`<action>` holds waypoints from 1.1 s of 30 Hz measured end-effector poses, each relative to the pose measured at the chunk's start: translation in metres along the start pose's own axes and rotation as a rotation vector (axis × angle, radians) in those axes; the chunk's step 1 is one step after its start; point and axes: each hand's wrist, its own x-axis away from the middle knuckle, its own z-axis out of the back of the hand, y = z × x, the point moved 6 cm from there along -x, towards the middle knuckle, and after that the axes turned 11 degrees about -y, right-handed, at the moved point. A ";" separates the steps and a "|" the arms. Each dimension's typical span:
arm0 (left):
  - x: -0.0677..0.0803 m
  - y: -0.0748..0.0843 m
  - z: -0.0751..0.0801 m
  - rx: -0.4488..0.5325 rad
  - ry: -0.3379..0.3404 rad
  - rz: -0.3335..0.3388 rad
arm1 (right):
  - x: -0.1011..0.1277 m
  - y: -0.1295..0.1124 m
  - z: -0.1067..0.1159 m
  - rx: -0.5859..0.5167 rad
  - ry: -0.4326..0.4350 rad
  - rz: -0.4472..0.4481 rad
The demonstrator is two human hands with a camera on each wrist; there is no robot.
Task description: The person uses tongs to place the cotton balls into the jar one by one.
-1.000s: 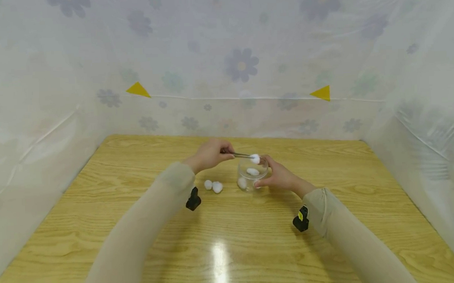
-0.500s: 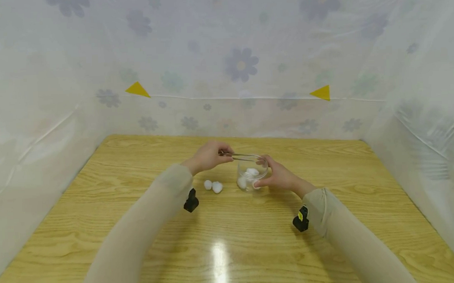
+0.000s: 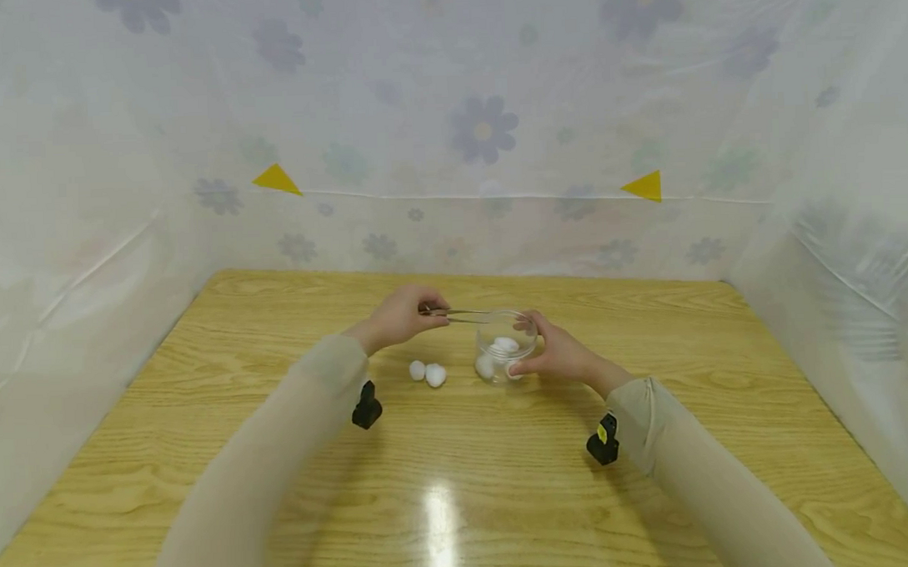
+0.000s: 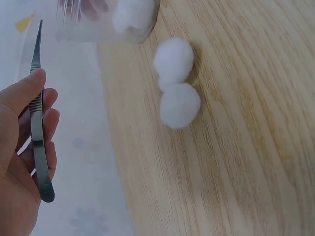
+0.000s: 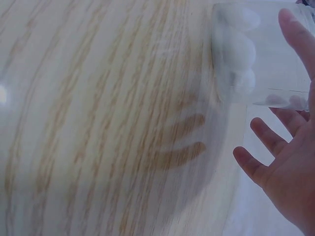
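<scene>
1. Your left hand (image 3: 398,316) pinches a pair of slim metal tweezers (image 3: 458,316) between thumb and curled fingers; the tips are empty and point toward the jar's rim.
2. The clear glass jar (image 3: 505,346) stands upright on the wooden table (image 3: 461,483), near its middle, with several white cotton balls (image 3: 505,344) inside.
3. Your right hand (image 3: 557,355) steadies the jar, thumb and forefinger curved against its wall, the other fingers spread loosely.
4. Two loose cotton balls (image 4: 177,81), round, fluffy and touching each other, lie on the table just left of the jar.
</scene>
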 end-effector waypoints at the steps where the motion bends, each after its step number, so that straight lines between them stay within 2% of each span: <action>1: 0.001 -0.002 0.000 -0.004 0.001 0.000 | 0.000 0.000 0.000 0.000 0.001 0.000; 12: 0.013 -0.019 0.004 0.015 -0.011 0.029 | 0.001 0.001 0.001 0.004 0.007 0.000; 33: 0.032 -0.040 0.002 0.011 -0.056 0.034 | 0.002 0.000 0.001 0.014 0.007 0.007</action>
